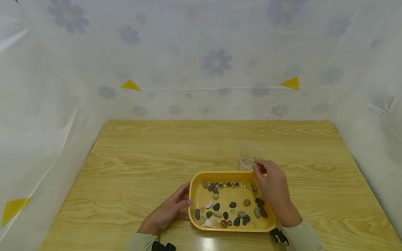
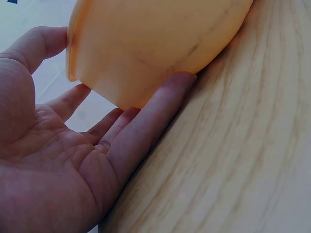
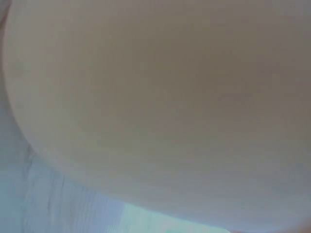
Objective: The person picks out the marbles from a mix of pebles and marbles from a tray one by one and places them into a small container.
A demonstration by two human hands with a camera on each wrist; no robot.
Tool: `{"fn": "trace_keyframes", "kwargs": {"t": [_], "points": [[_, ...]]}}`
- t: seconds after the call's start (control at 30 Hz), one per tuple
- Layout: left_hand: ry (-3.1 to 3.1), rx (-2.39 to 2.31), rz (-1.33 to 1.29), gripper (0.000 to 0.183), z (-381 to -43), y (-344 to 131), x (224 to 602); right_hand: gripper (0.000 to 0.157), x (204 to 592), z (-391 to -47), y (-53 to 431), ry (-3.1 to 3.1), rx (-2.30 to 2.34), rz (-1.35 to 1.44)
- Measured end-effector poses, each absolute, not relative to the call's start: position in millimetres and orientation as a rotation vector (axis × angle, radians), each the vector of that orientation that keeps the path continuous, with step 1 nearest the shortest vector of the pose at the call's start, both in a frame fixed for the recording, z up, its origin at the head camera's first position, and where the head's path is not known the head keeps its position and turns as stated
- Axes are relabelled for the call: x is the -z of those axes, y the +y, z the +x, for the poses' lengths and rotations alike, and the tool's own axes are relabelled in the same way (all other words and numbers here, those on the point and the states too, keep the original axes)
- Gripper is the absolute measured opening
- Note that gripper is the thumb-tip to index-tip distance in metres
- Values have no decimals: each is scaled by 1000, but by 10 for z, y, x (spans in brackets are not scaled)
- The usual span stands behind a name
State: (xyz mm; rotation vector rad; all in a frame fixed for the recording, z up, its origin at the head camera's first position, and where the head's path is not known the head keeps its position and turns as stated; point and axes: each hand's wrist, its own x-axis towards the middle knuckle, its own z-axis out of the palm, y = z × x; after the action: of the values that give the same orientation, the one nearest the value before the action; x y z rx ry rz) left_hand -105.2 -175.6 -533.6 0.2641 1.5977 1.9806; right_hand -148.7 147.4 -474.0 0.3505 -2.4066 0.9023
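two hands: left [image 1: 167, 211] spread, holding yellow tray [image 1: 225, 193]; right [image 1: 276, 187] pinching something small [image 1: 257, 164].

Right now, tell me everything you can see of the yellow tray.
The yellow tray is a shallow, round-cornered rectangle with raised walls and a lipped rim; it looks like plastic, with dark scuffs outside. It rests on the wood-grain table, holding scattered dark, pale and brown stones and small colored beads lined up near its far wall. The left hand grips its left end; the right hand overlaps its far right corner, contact unclear.
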Motion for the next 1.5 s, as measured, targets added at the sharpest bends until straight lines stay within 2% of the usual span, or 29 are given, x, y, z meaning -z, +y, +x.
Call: {"fn": "trace_keyframes", "kwargs": {"t": [0.73,1.5], "points": [[1579,-2000,269,60,-1060,-1757,5364,21,4799,-1527,1476,-2484,-900,293],[1567,-2004,284,60,-1048,-1756,5333,19,4795,-1477,1491,-2410,-840,358]]}}
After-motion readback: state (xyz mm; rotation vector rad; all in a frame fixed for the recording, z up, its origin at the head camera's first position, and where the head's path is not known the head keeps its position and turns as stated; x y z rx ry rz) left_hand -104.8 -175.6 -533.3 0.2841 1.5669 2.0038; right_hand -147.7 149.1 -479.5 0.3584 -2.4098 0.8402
